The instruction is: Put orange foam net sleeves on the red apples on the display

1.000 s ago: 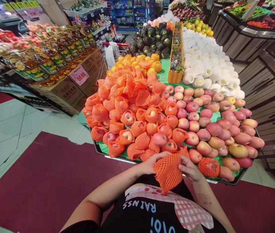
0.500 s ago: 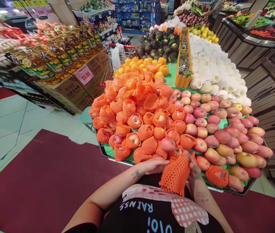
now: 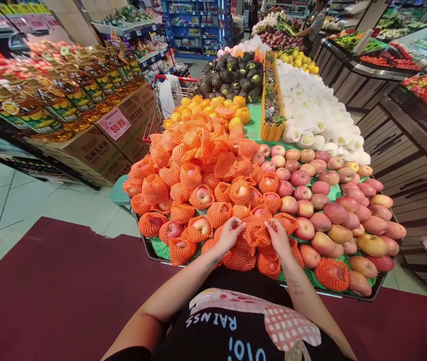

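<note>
At the front of the fruit display, an orange foam net (image 3: 257, 232) sits on the pile between my hands, its mouth gathered upward. What is inside it is mostly hidden. My left hand (image 3: 230, 234) pinches the net's left side with thumb and fingertips. On the opposite side, my right hand (image 3: 279, 236) grips the edge in the same way. Around them lie several apples in orange foam nets (image 3: 199, 228). Bare red and yellow apples (image 3: 323, 243) are spread to the right, with one netted apple (image 3: 332, 274) among them near the front edge.
Green matting (image 3: 253, 128) lines the dark-rimmed display. Farther back are yellow-netted fruit (image 3: 240, 115), dark-netted fruit (image 3: 232, 75) and white-netted fruit (image 3: 313, 108), beside a yellow planter (image 3: 272, 131). A teal stool (image 3: 120, 190) and a cart (image 3: 153, 118) stand left, near oil bottles (image 3: 60, 113).
My hands have moved forward from in front of my body to the pile. The hanging net sleeve is now bunched up and set down among the netted apples. The view has shifted slightly.
</note>
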Demonstrator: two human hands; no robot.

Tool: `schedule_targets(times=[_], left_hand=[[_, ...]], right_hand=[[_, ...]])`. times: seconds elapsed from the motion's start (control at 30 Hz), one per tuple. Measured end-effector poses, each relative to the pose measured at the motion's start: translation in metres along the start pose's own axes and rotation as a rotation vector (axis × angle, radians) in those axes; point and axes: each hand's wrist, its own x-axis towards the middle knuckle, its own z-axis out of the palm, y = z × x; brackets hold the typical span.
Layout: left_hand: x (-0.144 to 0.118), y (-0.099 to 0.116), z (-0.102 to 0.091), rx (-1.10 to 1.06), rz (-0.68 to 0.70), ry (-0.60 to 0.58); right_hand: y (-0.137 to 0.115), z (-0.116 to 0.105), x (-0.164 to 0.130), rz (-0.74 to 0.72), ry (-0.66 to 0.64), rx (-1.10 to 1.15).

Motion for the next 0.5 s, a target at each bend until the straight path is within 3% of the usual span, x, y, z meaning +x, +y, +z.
schedule_targets(times=[0.1, 0.27, 0.43, 0.5], left_hand=[[0.003, -0.007, 0.002, 0.067, 0.007, 0.023], [-0.009, -0.003, -0.003, 0.103, 0.04, -0.051], [-0.031, 0.015, -0.02, 0.003, 0.112, -0.095], [-0.039, 0.019, -0.028, -0.015, 0.1, -0.204]], right_hand=[[0.002, 0.003, -0.001, -0.023, -0.02, -0.04], [-0.002, 0.01, -0.023, -0.021, -0.004, -0.019], [-0.028, 0.013, -0.051, -0.024, 0.047, 0.1], [-0.042, 0.011, -0.062, -0.004, 0.009, 0.22]])
